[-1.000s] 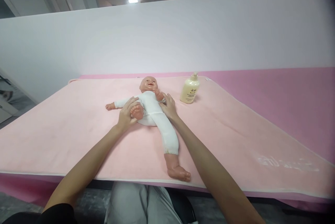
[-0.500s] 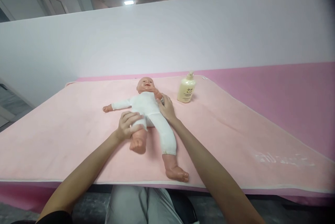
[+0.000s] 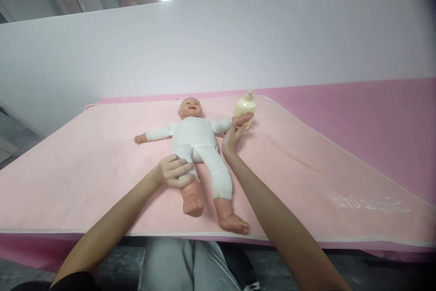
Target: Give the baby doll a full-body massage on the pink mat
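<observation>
A baby doll with a white cloth body lies on its back on a pink towel, head away from me. My left hand is closed round the doll's leg on the left, just above the bare foot. My right hand grips the doll's arm on the right near its wrist, and that arm is stretched out sideways. The doll's hand overlaps a pale yellow pump bottle in view; whether they touch I cannot tell. The doll's other arm lies outstretched to the left.
The towel covers a pink table, whose near edge is just above my lap. A white wall stands along the far side. White lettering marks the towel at the right.
My right hand has moved right and drawn the doll's arm from its chest out to the side. My left hand and the held leg have shifted slightly right and nearer to me.
</observation>
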`<move>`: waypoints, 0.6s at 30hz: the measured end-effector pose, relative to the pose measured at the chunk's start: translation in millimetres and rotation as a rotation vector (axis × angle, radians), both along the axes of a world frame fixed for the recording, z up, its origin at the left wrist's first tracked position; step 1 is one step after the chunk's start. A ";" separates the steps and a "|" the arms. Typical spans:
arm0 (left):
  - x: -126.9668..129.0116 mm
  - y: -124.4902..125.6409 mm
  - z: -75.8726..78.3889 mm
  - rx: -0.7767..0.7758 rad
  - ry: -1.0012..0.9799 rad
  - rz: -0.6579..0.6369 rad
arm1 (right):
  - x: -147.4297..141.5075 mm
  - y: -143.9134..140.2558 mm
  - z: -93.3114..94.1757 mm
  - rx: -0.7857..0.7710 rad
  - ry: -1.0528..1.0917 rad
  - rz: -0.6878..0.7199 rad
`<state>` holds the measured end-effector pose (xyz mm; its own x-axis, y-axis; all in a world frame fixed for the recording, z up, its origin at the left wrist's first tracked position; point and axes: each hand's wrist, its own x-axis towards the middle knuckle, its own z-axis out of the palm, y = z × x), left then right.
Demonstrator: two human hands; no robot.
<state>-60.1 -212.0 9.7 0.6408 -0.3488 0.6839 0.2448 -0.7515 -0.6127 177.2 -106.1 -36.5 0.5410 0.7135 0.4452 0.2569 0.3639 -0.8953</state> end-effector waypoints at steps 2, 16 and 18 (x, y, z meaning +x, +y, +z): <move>-8.6 6.8 -2.2 -0.086 -0.097 0.141 | -6.7 -5.5 5.0 0.002 -0.085 0.011; -6.8 28.7 -5.9 -0.651 -0.192 0.359 | -15.6 -12.1 11.8 0.038 -0.501 0.383; -7.6 27.1 -8.4 -0.572 -0.215 0.318 | -17.8 -9.7 11.3 0.037 -0.276 0.394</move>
